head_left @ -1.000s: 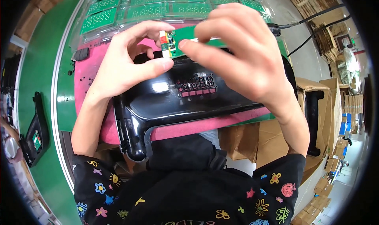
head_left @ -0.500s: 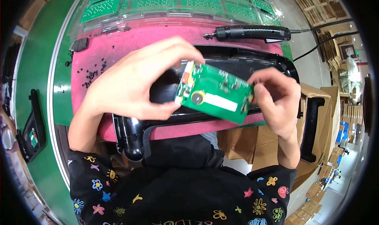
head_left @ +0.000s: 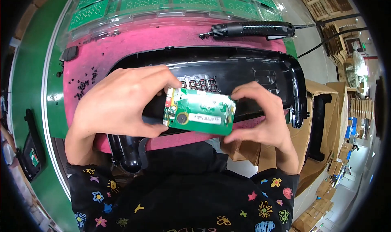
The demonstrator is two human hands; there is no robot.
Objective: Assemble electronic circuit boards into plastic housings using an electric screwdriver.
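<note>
Between my two hands is a green circuit board (head_left: 199, 128), held up over the near side of a long black plastic housing (head_left: 244, 67). My left hand (head_left: 116, 99) grips the board's left end, thumb below and fingers above. The right end is pinched by my right hand (head_left: 266, 120), with fingertips at its upper corner and thumb at its lower one. On the board's face are a round dark component, a white label strip and a red-and-white connector. Behind it, a digit display (head_left: 203, 84) shows in the housing. The board covers part of the housing.
A pink mat (head_left: 134, 40) lies under the housing. Small black screws (head_left: 83, 87) are scattered at left. A black electric screwdriver (head_left: 252, 29) lies beyond the housing, near a clear tray (head_left: 159, 17) of green boards. Cardboard boxes (head_left: 334, 114) stand right; another black housing (head_left: 30, 150) lies far left.
The board has moved left and turned more level. My right hand has shifted from its right edge to a wider corner grip. The display in the housing has come into view.
</note>
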